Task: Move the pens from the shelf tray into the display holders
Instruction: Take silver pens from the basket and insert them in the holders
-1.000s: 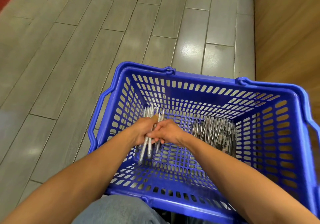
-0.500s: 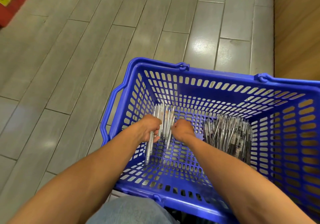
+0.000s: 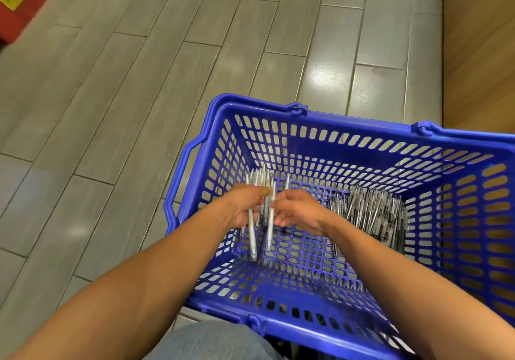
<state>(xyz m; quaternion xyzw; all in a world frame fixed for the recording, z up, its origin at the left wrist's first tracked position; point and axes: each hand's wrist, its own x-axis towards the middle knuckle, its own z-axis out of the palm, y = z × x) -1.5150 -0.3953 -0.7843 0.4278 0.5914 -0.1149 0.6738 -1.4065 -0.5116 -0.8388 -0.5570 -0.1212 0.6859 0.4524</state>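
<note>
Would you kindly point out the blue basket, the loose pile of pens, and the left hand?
blue basket [image 3: 267, 106]: head view, far rim.
loose pile of pens [image 3: 370, 212]: head view, middle of pile.
left hand [image 3: 242, 206]: head view, back of hand.

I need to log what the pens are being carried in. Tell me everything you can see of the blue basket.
The blue basket is a rectangular plastic shopping basket with slotted walls and a perforated floor. Two handles are folded down along its rim. It sits upright, close in front of the person, above grey floor tiles; what supports it is hidden. A pile of dark pens lies at its right. Both forearms reach in: the left hand grips a bunch of pale pens, and the right hand meets it.
</note>
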